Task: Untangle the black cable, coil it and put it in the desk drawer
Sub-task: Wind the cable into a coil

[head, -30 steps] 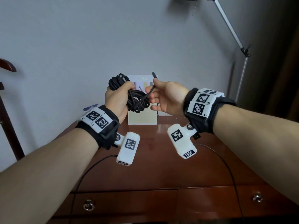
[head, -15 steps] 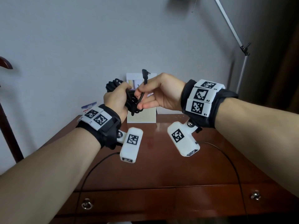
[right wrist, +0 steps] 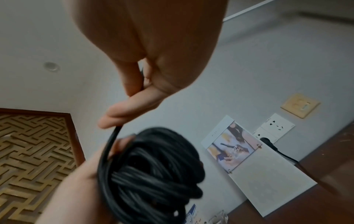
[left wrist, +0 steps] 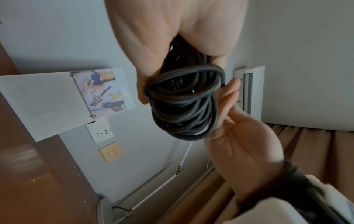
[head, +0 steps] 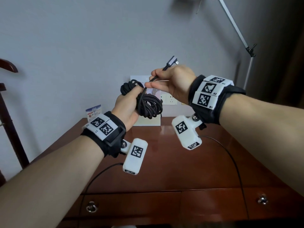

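The black cable (head: 148, 104) is wound into a bundle of several loops, held in the air above the wooden desk (head: 164, 162). My left hand (head: 127, 104) grips the bundle (left wrist: 184, 106), fingers curled round the loops (right wrist: 153, 174). My right hand (head: 171, 83) pinches the free end of the cable just below its angled plug (head: 171, 60), which sticks up above the knuckles. A short straight stretch runs from that pinch down to the coil. Two closed drawers (head: 131, 204) with ring pulls face me at the desk's front.
A white calendar card (head: 148, 119) leans on the wall at the back of the desk, with wall sockets (head: 169, 100) beside it. A small printed card (head: 93, 112) stands at the left. A lamp arm (head: 238, 33) rises at the right. Thin wires from the wrist cameras trail over the desktop.
My right hand has lifted up and to the right, pulling the plug end higher and drawing the free stretch taut away from the coil. My left hand kept its grip on the bundle.
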